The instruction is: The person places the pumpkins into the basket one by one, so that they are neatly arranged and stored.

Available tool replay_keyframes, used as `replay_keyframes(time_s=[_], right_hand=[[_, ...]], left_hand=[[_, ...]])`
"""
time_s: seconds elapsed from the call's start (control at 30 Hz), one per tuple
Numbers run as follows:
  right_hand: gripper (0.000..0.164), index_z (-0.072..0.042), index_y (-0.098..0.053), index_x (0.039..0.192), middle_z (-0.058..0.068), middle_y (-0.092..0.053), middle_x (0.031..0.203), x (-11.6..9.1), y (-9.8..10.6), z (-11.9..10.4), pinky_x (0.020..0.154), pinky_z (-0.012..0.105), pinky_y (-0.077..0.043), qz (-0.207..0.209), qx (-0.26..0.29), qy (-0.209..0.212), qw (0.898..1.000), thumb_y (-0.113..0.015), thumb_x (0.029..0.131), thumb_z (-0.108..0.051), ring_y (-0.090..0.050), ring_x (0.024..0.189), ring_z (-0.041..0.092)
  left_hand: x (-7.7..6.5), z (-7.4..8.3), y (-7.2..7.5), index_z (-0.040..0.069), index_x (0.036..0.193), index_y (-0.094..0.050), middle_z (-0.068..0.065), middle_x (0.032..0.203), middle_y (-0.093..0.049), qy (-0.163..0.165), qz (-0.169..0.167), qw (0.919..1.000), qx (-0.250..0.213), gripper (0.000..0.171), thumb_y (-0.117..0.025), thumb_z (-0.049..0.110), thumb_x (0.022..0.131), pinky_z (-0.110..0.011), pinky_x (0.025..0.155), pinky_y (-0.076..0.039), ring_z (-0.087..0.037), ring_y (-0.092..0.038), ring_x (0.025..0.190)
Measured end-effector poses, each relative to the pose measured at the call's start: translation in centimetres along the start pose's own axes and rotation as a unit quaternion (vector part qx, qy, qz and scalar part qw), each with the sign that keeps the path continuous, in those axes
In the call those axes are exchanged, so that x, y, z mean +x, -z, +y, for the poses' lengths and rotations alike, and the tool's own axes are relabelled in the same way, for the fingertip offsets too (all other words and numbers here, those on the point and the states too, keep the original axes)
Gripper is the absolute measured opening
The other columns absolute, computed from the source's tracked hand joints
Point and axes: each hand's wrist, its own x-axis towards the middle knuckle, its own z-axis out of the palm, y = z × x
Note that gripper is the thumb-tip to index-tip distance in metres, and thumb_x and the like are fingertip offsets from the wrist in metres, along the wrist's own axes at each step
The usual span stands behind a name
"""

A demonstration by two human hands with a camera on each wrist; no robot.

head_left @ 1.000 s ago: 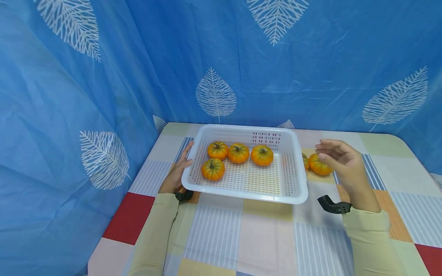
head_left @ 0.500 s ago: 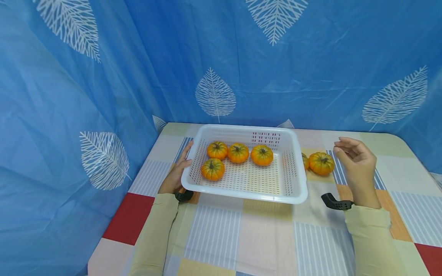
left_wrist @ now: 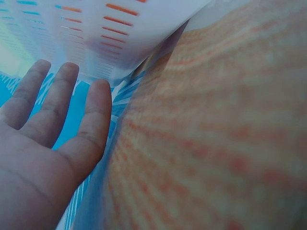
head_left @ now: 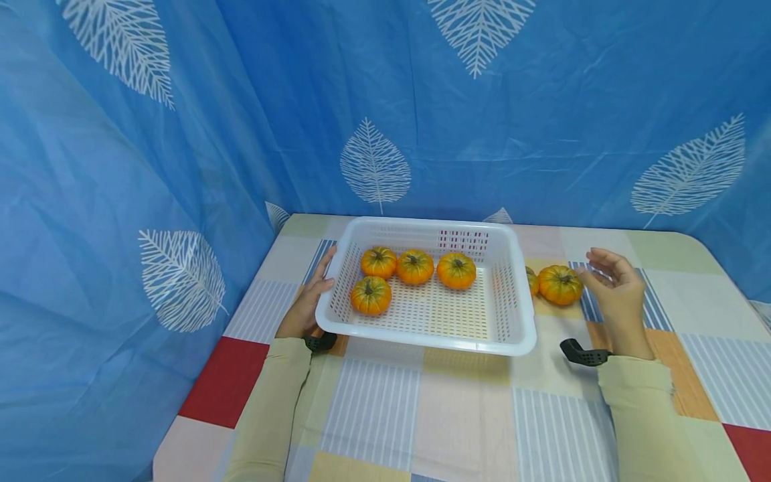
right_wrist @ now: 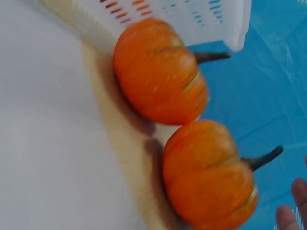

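Your left hand (head_left: pixel 308 298), fingers spread, braces the basket (head_left: pixel 415 341), seemingly to steady it, while your right (head_left: pixel 620 301), loosely parted, holds nothing beside the outer pumpkin (head_left: pixel 561 286).

Right hand (head_left: pixel 620 298) shifted right, uncovering rightmost pumpkin (head_left: pixel 559 286), then partway back toward it.

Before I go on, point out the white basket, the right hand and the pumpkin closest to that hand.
White basket (head_left: pixel 421 339): head view, on its near rim.
Right hand (head_left: pixel 620 294): head view, on the middle of the hand.
Closest pumpkin (head_left: pixel 559 286): head view, on its ribbed upper side.
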Motion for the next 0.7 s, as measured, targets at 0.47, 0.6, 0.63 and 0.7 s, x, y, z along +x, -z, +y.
replay_keyframes(time_s=[0.47, 0.6, 0.63, 0.7], right_hand=[[0.082, -0.012, -0.025, 0.173, 0.016, -0.02, 0.179, 0.2, 1.0, 2.8, 0.13, 0.056, -0.023, -0.147, -0.058, -0.068, 0.985, -0.069, 0.107, -0.032, -0.019, 0.161, 0.044], [0.085, -0.007, -0.022, 0.172, 0.021, -0.018, 0.178, 0.5, 1.0, 3.3, 0.131, 0.05, -0.023, -0.16, -0.075, -0.063, 0.982, -0.071, 0.106, -0.03, -0.021, 0.159, 0.048], [0.086, -0.007, -0.022, 0.172, 0.022, -0.018, 0.178, 0.6, 1.0, 3.4, 0.131, 0.05, -0.023, -0.163, -0.076, -0.064, 0.982, -0.071, 0.106, -0.029, -0.021, 0.159, 0.049], [0.088, -0.006, -0.019, 0.173, 0.025, -0.015, 0.178, 0.7, 1.0, 3.6, 0.131, 0.05, -0.023, -0.173, -0.076, -0.071, 0.979, -0.071, 0.106, -0.028, -0.02, 0.159, 0.051]], left_hand=[[0.1, -0.1, 0.2, 0.018, 0.174, 0.005, -0.016, 0.18, 0.009, 0.009, 0.003, 1.0, 0.002, 0.086, -0.045, 0.019, 0.103, -0.079, 0.12, -0.014, -0.051, -0.01, 0.156], [0.1, -0.1, 0.1, 0.019, 0.174, 0.006, -0.016, 0.18, 0.009, 0.013, 0.005, 0.9999, 0.0, 0.088, -0.046, 0.02, 0.102, -0.078, 0.12, -0.015, -0.051, -0.01, 0.156], [0.1, -0.1, 0.1, 0.019, 0.174, 0.005, -0.016, 0.18, 0.009, 0.013, 0.005, 0.9999, -0.001, 0.088, -0.047, 0.021, 0.102, -0.078, 0.12, -0.016, -0.051, -0.011, 0.156], [0.1, 0.0, 0.1, 0.019, 0.174, 0.005, -0.016, 0.18, 0.009, 0.013, 0.004, 0.9999, 0.0, 0.088, -0.047, 0.021, 0.103, -0.078, 0.12, -0.015, -0.051, -0.01, 0.156]])
